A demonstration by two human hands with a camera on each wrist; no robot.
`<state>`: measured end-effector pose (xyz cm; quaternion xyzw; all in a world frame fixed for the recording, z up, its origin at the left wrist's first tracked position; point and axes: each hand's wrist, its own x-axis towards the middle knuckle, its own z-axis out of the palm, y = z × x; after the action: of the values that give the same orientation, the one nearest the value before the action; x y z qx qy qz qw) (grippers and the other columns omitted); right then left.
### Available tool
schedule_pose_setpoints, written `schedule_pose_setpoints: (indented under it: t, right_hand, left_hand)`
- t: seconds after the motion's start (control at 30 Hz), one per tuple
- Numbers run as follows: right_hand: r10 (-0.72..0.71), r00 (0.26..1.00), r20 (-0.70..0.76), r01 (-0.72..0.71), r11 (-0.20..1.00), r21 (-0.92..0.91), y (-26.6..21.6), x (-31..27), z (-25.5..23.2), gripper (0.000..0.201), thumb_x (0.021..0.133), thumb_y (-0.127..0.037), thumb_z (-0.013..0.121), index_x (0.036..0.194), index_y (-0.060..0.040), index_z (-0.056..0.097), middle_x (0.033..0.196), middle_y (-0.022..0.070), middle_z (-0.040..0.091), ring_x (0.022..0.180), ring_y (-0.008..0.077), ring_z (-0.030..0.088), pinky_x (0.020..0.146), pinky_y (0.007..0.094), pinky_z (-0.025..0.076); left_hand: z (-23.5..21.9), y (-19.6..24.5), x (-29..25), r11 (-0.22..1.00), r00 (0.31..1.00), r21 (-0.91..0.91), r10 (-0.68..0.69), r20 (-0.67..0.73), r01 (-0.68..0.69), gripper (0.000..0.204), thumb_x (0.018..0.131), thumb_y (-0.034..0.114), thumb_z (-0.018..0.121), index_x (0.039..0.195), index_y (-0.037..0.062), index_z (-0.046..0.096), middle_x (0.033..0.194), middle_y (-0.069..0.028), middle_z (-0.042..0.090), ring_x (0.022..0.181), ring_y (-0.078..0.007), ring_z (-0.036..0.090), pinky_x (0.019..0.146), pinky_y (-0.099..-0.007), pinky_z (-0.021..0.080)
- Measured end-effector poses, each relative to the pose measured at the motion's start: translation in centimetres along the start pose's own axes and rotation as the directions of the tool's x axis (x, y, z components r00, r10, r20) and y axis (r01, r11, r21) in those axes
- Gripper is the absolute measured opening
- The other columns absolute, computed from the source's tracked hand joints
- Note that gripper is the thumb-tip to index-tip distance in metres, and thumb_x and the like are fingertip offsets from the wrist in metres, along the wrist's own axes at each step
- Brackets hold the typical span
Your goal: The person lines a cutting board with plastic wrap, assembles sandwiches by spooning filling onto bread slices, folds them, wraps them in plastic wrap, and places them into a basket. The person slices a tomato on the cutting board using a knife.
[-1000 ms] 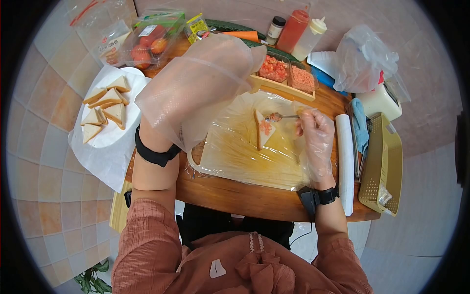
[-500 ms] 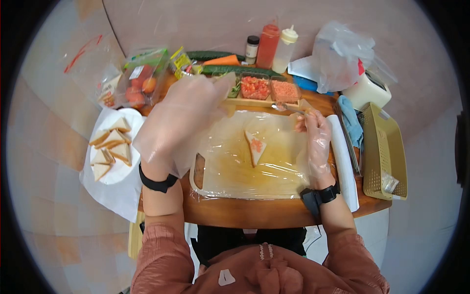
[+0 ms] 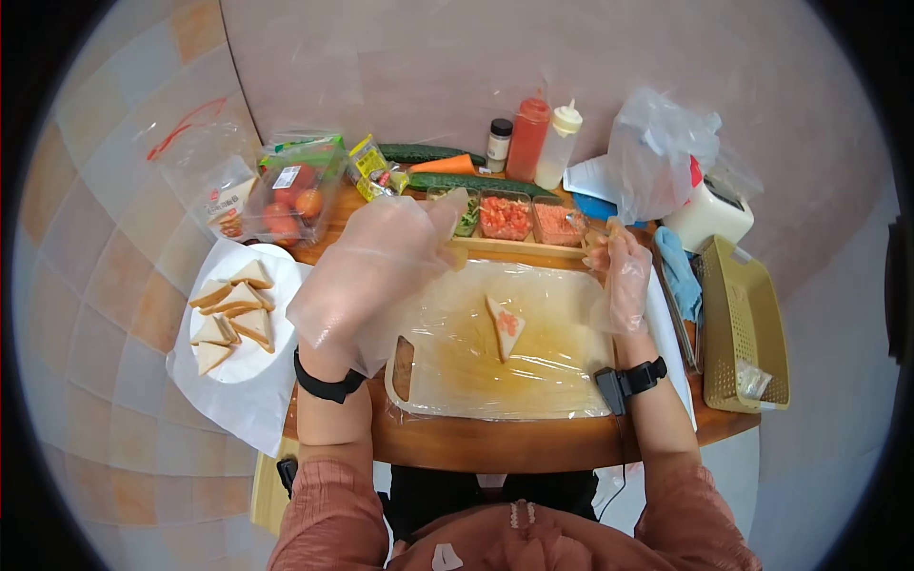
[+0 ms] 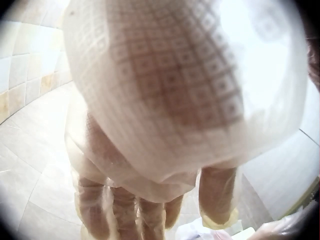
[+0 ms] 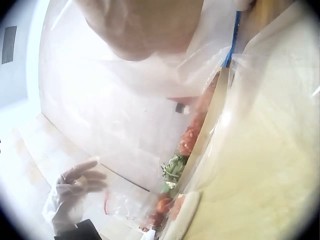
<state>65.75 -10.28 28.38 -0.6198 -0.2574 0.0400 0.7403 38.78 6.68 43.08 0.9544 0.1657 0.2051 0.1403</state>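
Note:
My left hand (image 3: pixel 371 257), in a loose clear plastic glove, hovers over the left side of the film-covered cutting board (image 3: pixel 447 385); its fingers (image 4: pixel 125 215) reach out loosely and hold nothing. In another clear glove, my right hand (image 3: pixel 624 281) pinches a spoon, mostly hidden by the fingers, close to the container of finely chopped pink food (image 3: pixel 560 224). A bread triangle (image 3: pixel 499 338) lies mid-board, with pink bits (image 3: pixel 509 324) on its face. Containers of chopped red food (image 3: pixel 505 219) and shredded greens (image 3: pixel 466 221) stand alongside the pink one in a wooden holder (image 3: pixel 519 247).
At left, several bread triangles (image 3: pixel 252 328) lie on a white plate (image 3: pixel 271 366). Packaged tomatoes (image 3: pixel 290 205), cucumbers (image 3: pixel 428 153), a carrot (image 3: pixel 446 166), a red squeeze bottle (image 3: pixel 528 138) and a white one (image 3: pixel 558 147) line the back. A perforated basket (image 3: pixel 743 333) stands at right.
My right hand has carried the spoon from above the bread triangle back to the pink food container. The left hand stays over the board's left side. The head view has shifted.

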Motion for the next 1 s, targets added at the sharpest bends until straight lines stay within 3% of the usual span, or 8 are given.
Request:
schedule_pose_setpoints:
  t: [0.57, 0.63, 0.8, 0.87, 0.9, 0.93, 0.97, 1.0]
  right_hand:
    - [0.187, 0.982, -0.005, -0.187, 0.982, 0.019, 0.7, 2.1, 1.0, 0.04, 0.104, -0.022, 0.059, 0.133, 0.0049, 0.057, 0.077, 0.0048, 0.065, 0.053, 0.006, 0.05, 0.046, 0.0215, 0.039]
    - [0.126, 0.992, -0.013, -0.126, 0.992, -0.013, 1.0, 2.0, 0.0, 0.037, 0.104, -0.023, 0.059, 0.13, 0.0033, 0.059, 0.075, 0.0036, 0.065, 0.052, 0.0056, 0.049, 0.045, 0.0218, 0.036]
    - [-0.012, 0.999, -0.053, 0.023, 0.978, 0.206, 2.6, 2.4, -2.5, 0.03, 0.102, -0.023, 0.061, 0.124, -0.0027, 0.064, 0.067, -0.0024, 0.056, 0.053, 0.0057, 0.047, 0.045, 0.0211, 0.034]
    - [-0.12, 0.979, -0.167, 0.12, 0.993, -0.012, -1.3, 0.4, -0.7, 0.03, 0.101, -0.023, 0.06, 0.123, -0.0027, 0.064, 0.064, -0.0035, 0.049, 0.057, 0.0055, 0.047, 0.05, 0.0186, 0.035]
    - [-0.474, 0.88, 0.015, 0.437, 0.797, -0.417, -2.6, -0.4, -1.0, 0.032, 0.101, -0.022, 0.059, 0.124, -0.0011, 0.064, 0.064, -0.0032, 0.047, 0.059, 0.0054, 0.046, 0.052, 0.0183, 0.034]
    - [-0.69, 0.659, 0.3, 0.665, 0.348, -0.66, -3.0, -0.8, -1.5, 0.033, 0.101, -0.022, 0.058, 0.124, 0.0006, 0.063, 0.064, -0.003, 0.045, 0.06, 0.0053, 0.045, 0.053, 0.018, 0.033]
    - [-0.695, 0.65, 0.309, 0.686, 0.361, -0.631, -2.4, -0.6, -1.9, 0.033, 0.101, -0.022, 0.058, 0.124, 0.0006, 0.063, 0.064, -0.003, 0.045, 0.06, 0.0053, 0.045, 0.053, 0.018, 0.033]
    - [-0.512, 0.856, 0.068, 0.495, 0.777, -0.388, -1.8, -0.2, -2.5, 0.035, 0.101, -0.023, 0.058, 0.125, 0.0023, 0.061, 0.064, -0.0026, 0.045, 0.059, 0.0053, 0.042, 0.052, 0.0189, 0.031]
  left_hand:
    - [0.4, -0.8, -1.1, 0.989, 0.989, 0.11, 0.108, -0.103, -0.097, 0.047, 0.086, 0.016, 0.067, 0.133, 0.0114, 0.059, 0.103, -0.0174, 0.068, 0.104, -0.039, 0.061, 0.087, -0.0473, 0.049]
    - [0.5, -1.1, -0.7, 0.946, 0.926, 0.163, 0.311, -0.212, -0.281, 0.023, 0.086, 0.01, 0.067, 0.104, -0.002, 0.059, 0.081, -0.02, 0.064, 0.083, -0.0401, 0.066, 0.071, -0.0488, 0.051]
    - [3.7, -4.4, 1.6, 0.927, 0.912, 0.164, 0.364, -0.189, -0.336, 0.012, 0.088, 0.009, 0.058, 0.09, -0.0008, 0.066, 0.077, -0.0191, 0.067, 0.075, -0.0383, 0.07, 0.064, -0.0472, 0.055]
    - [4.1, -4.3, 1.4, 0.903, 0.862, 0.215, 0.422, -0.28, -0.372, 0.014, 0.086, 0.009, 0.059, 0.081, 0.0006, 0.069, 0.074, -0.0172, 0.068, 0.077, -0.0354, 0.071, 0.066, -0.0467, 0.057]
    - [4.3, -4.1, 1.4, 0.907, 0.866, 0.233, 0.409, -0.287, -0.351, 0.014, 0.085, 0.01, 0.06, 0.08, 0.0018, 0.07, 0.074, -0.0163, 0.069, 0.077, -0.0344, 0.072, 0.066, -0.0461, 0.057]
    - [4.4, -3.9, 1.4, 0.906, 0.865, 0.248, 0.408, -0.294, -0.343, 0.014, 0.083, 0.011, 0.061, 0.078, 0.0031, 0.072, 0.073, -0.0154, 0.069, 0.077, -0.0334, 0.072, 0.065, -0.0454, 0.057]
    - [4.4, -3.9, 1.4, 0.911, 0.872, 0.269, 0.387, -0.299, -0.312, 0.014, 0.083, 0.011, 0.061, 0.078, 0.0031, 0.072, 0.073, -0.0154, 0.069, 0.077, -0.0334, 0.072, 0.065, -0.0454, 0.057]
    - [4.3, -3.8, 1.5, 0.913, 0.893, 0.252, 0.381, -0.24, -0.322, 0.014, 0.083, 0.014, 0.064, 0.085, 0.0003, 0.067, 0.073, -0.0162, 0.067, 0.076, -0.0345, 0.07, 0.065, -0.0451, 0.056]
